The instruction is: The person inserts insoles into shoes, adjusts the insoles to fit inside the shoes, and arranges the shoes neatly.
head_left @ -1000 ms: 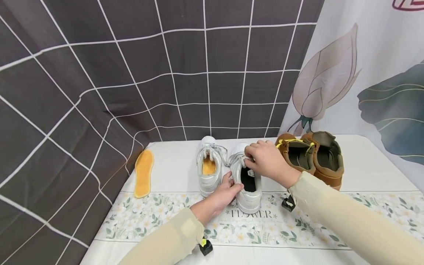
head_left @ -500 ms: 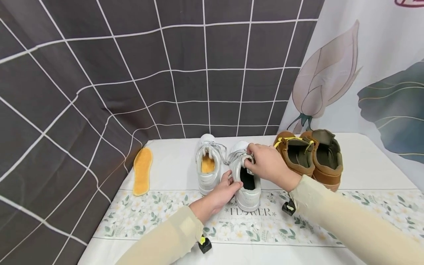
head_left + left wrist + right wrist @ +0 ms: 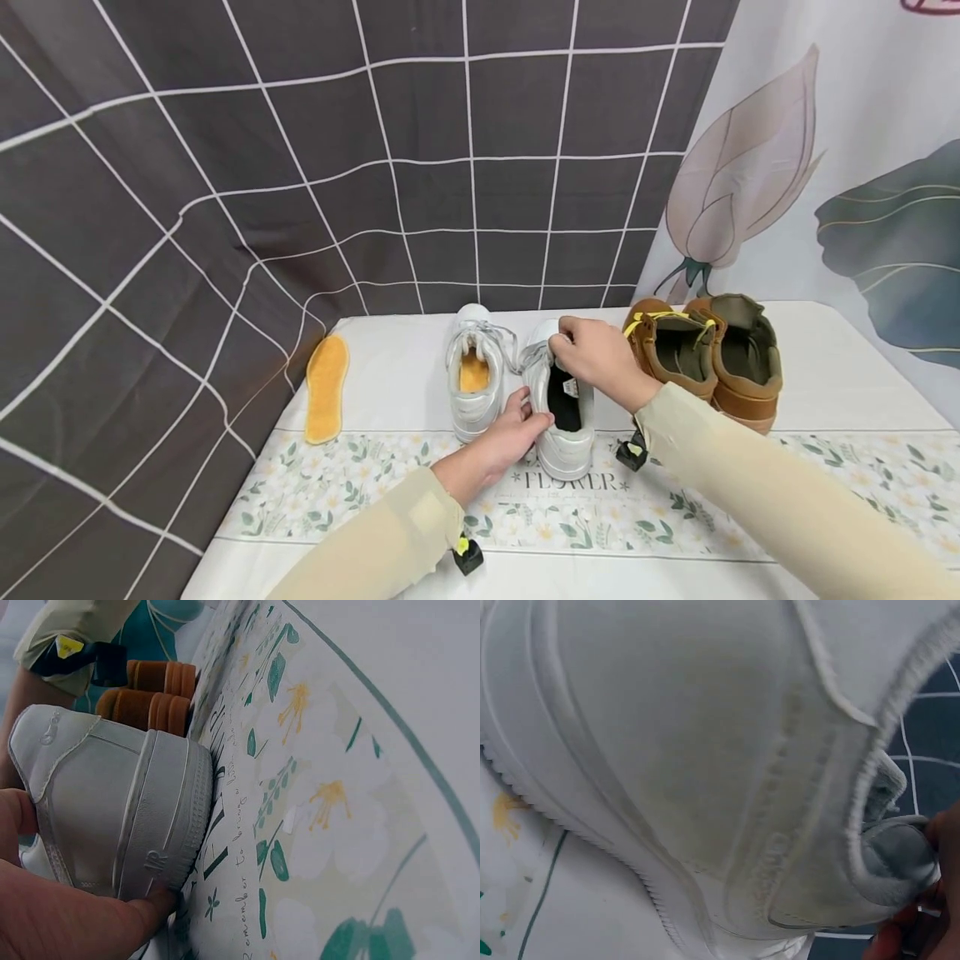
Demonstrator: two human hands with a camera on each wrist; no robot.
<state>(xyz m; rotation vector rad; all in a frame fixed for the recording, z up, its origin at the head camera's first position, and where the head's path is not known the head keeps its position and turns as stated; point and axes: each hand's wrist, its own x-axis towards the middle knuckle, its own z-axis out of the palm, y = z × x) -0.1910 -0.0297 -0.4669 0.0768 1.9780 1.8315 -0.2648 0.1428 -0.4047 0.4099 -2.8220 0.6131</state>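
A white sneaker (image 3: pixel 564 457) stands upright on the table, its heel toward me and a black inside (image 3: pixel 564 404) with a white label showing. My left hand (image 3: pixel 504 442) grips its left side, thumb at the collar; the left wrist view shows fingers on both sides of the heel (image 3: pixel 90 787). At the front of the opening, my right hand (image 3: pixel 596 354) pinches the tongue (image 3: pixel 900 859), partly hidden by the fingers. To the left stands the other white sneaker (image 3: pixel 474 412), laced, with a yellow insole (image 3: pixel 473 372) inside.
A loose yellow insole (image 3: pixel 326 390) lies at the table's left edge. Two brown shoes (image 3: pixel 746 400) with yellow laces stand right of my right hand. Behind the table hangs a dark gridded curtain (image 3: pixel 420 196); a floral band (image 3: pixel 360 492) crosses the white tablecloth.
My right hand has shifted slightly at the tongue, its wrist swinging left. More of the sneaker's inside and its label show now. My left hand keeps its hold in place.
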